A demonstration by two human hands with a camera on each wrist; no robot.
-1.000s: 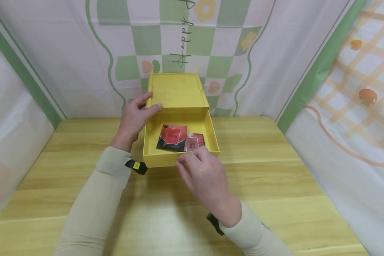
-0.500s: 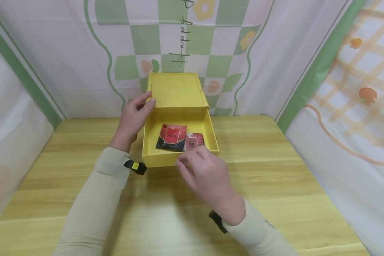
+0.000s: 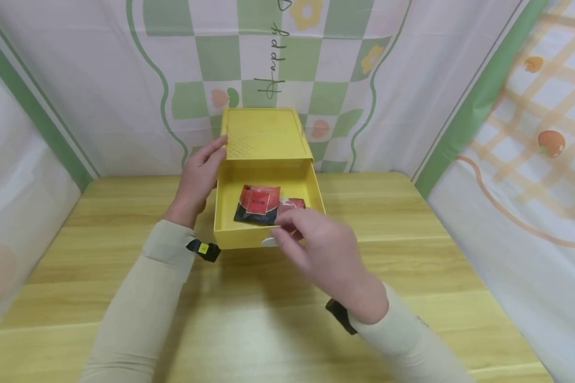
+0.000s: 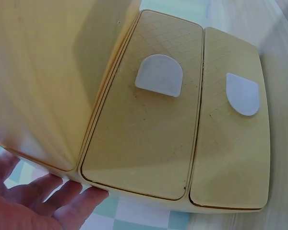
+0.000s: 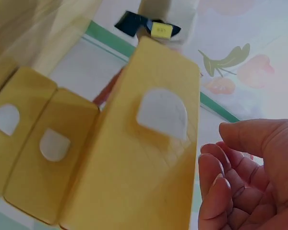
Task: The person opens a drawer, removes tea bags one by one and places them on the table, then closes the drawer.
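A yellow drawer cabinet (image 3: pixel 263 130) has its top drawer (image 3: pixel 241 238) pulled out toward me. Inside lie a larger red-and-black sachet (image 3: pixel 259 203) and a smaller red sachet (image 3: pixel 292 202), partly covered by my right hand. My left hand (image 3: pixel 196 178) rests against the cabinet's left side, fingers stretched along it. With fingers loosely bent, my right hand (image 3: pixel 323 255) is at the drawer's front rim, just right of its white pull tab (image 3: pixel 269 241). Nothing shows between those fingers in the right wrist view, where the hand (image 5: pixel 249 177) is beside the drawer front.
Two closed drawers (image 4: pixel 144 129) with white tabs (image 4: pixel 159 75) sit below the pulled-out one. Under the cabinet is a wood-grain table (image 3: pixel 412 276). A printed green-checked curtain (image 3: pixel 215 58) hangs close behind it. My left wrist wears a black band (image 3: pixel 204 249).
My right hand has left the white tab, moving slightly right and up over the drawer rim, so the tab shows. My left thumb has drawn back from the cabinet top to its side edge.
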